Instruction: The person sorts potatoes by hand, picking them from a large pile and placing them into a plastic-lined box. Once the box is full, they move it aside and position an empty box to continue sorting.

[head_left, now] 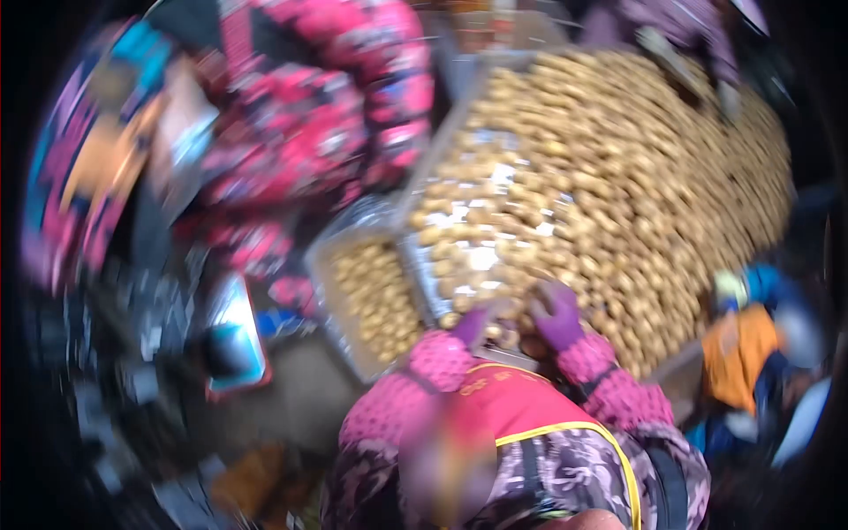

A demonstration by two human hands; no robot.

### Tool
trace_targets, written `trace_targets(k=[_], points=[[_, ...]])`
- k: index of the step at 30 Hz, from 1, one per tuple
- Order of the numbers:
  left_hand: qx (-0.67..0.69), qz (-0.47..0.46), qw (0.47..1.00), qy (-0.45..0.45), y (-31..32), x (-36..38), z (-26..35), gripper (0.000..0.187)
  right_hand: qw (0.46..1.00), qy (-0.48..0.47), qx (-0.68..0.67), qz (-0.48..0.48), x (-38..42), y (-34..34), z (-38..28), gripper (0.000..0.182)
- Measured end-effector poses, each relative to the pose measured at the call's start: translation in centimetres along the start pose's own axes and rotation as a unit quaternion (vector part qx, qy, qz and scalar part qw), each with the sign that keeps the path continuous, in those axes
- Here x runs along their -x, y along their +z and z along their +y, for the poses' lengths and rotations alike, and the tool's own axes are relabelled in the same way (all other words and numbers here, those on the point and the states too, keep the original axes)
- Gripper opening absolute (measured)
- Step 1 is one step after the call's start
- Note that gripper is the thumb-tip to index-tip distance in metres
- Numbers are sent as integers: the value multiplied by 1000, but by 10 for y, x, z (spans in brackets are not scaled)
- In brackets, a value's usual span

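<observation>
Many small, round, yellow-brown items (pixel 601 177) that look like potatoes lie heaped on a large table with a raised rim. At the near edge of the heap are both my hands, in purple gloves with pink dotted sleeves. My left hand (pixel 480 322) is bent over the items, its fingers blurred and partly lost among them. My right hand (pixel 556 315), just beside it, has thumb and fingers apart, resting at the heap's edge with nothing visible held. To the left stands a lined crate (pixel 340 340) holding more of the same items.
A person in pink patterned clothing (pixel 300 132) is at the upper left. A co-worker's gloved hand (pixel 729 102) touches the heap at the upper right. Another person in an orange garment (pixel 742 358) is at the right. A bright red-edged object (pixel 252 340) lies left of the crate.
</observation>
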State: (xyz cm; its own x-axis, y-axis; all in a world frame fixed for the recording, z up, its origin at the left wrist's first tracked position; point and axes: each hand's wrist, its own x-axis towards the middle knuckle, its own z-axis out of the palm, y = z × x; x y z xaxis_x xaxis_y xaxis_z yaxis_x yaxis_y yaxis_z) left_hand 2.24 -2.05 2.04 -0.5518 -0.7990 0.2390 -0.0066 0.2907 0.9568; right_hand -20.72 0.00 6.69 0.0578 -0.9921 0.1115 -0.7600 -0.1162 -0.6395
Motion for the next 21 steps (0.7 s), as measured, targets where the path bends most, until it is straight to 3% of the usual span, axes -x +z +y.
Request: trace_targets(k=[1, 2, 3, 5, 6, 8, 9, 10, 11, 12, 13, 15, 16, 17, 18, 19, 20, 21], points=[[140, 0, 972, -187, 2, -1, 5, 46, 997, -12, 71, 20, 2, -1, 4, 36], [249, 7, 892, -378, 0, -5, 20, 44, 990, -32, 133, 28, 6, -2, 8, 38], [297, 27, 861, -413, -1, -11, 27, 45, 989, -17, 141, 43, 14, -10, 5, 38], [353, 56, 808, -468, -3, -22, 23, 51, 979, -110, 174, -7, 29, -20, -5, 40], [350, 48, 809, -469, -7, -26, 26, 51, 979, -103, 175, -2, 32, -22, -7, 40], [334, 100, 828, -439, -3, -33, 13, 53, 998, 2, -50, -43, 45, -21, 8, 34], [337, 90, 857, -379, -5, -45, 14, 53, 999, 6, -49, -15, 33, -35, 5, 28], [334, 89, 856, -385, -5, -61, 14, 53, 1000, 8, -20, 5, 11, -49, 6, 28], [385, 159, 830, -371, -4, -83, 19, 51, 1000, 10, 10, 24, -17, -61, 9, 27], [433, 230, 797, -352, -3, -96, 23, 49, 991, -58, 61, 108, -46, -67, 15, 32], [430, 235, 795, -356, 0, -93, 2, 49, 965, -111, 152, 182, -71, -72, 19, 34], [384, 236, 863, -228, 8, -86, -67, 52, 965, -111, 211, 109, -111, -72, 51, 36], [526, 312, 701, -367, 7, -116, 27, 49, 970, -114, 207, 63, -121, -66, 72, 35], [465, 250, 791, -310, 23, -95, -1, 52, 970, -118, 203, 62, -128, -72, 73, 35], [394, 180, 866, -252, 36, -74, -30, 55, 985, -63, 162, 19, -133, -79, 70, 32], [392, 181, 865, -254, 34, -84, -12, 55, 992, -5, 120, -26, -136, -86, 63, 29], [511, 179, 778, -319, 30, -95, 24, 58, 997, -20, 34, 71, -132, -83, 49, 25], [617, 175, 670, -374, 32, -104, 43, 62, 998, -3, -54, -15, -125, -84, 42, 27]])
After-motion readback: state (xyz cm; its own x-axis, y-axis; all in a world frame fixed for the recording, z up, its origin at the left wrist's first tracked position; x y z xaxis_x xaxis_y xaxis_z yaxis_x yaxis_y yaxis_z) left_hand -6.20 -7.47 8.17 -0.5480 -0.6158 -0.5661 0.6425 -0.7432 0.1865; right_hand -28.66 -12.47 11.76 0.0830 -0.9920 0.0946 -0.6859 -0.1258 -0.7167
